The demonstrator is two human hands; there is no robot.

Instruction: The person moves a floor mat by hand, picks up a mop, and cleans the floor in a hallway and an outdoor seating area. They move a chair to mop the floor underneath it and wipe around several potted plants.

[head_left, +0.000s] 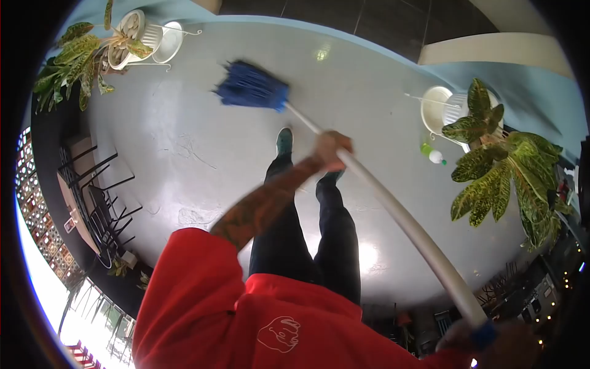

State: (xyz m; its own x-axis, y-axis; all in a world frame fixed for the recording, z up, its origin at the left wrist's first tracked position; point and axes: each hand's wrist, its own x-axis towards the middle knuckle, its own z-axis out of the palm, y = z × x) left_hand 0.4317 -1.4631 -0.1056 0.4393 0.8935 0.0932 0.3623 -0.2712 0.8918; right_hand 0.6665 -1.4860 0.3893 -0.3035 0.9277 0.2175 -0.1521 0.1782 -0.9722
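Observation:
A mop with a head of blue strips [251, 86] lies against the grey floor, ahead of my feet and a little to the left. Its long pale handle [402, 221] slants from there down to the lower right. My left hand [332, 149] is wrapped round the lower part of the handle, slightly blurred. Close to my body, my right hand [491, 344] is closed round the handle's top end by a blue cap [484, 334]; dim light hides some of its fingers.
Potted leafy plants stand in a white pot [126, 38] at upper left and a white pot [456, 109] at right. A green and white bottle [432, 154] lies near the right pot. Stacked black-legged furniture [98, 197] is at left; a low wall ledge [362, 40] runs along the far edge.

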